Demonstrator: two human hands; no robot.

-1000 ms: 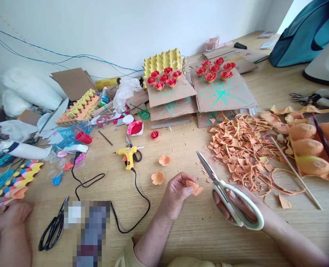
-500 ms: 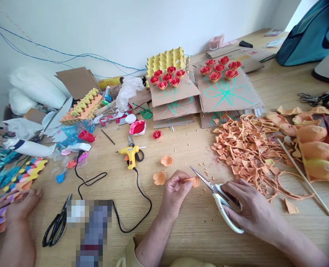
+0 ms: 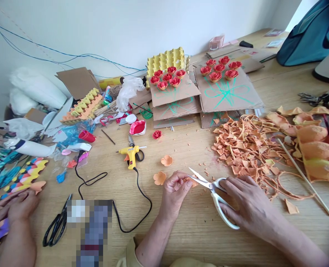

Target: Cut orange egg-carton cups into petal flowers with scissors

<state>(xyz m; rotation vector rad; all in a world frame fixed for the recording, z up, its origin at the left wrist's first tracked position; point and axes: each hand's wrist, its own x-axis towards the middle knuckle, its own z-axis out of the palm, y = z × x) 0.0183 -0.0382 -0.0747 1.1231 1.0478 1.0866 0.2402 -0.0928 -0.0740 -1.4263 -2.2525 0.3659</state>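
Between thumb and fingers, my left hand (image 3: 175,191) pinches a small orange piece of egg carton (image 3: 192,181). My right hand (image 3: 243,198) has its fingers through the handles of white-handled scissors (image 3: 214,193). Their blades are spread apart at the orange piece, partly covering it. Two orange flower-shaped cutouts (image 3: 160,178) lie just left of my left hand. Beyond them sits a red paper rose (image 3: 157,135). A large heap of orange carton scraps (image 3: 242,144) lies beyond my right hand.
A yellow glue gun (image 3: 131,155) with a black cord rests left of centre, near black scissors (image 3: 58,222). Cardboard sheets (image 3: 228,92) hold several red roses at the back. A wooden stick (image 3: 305,176) lies right. Another person's hands (image 3: 19,207) work at far left.
The scissors have opened wider and moved left onto the orange piece. My left hand stays nearly still. The other person's hands at far left have shifted on their coloured strip.
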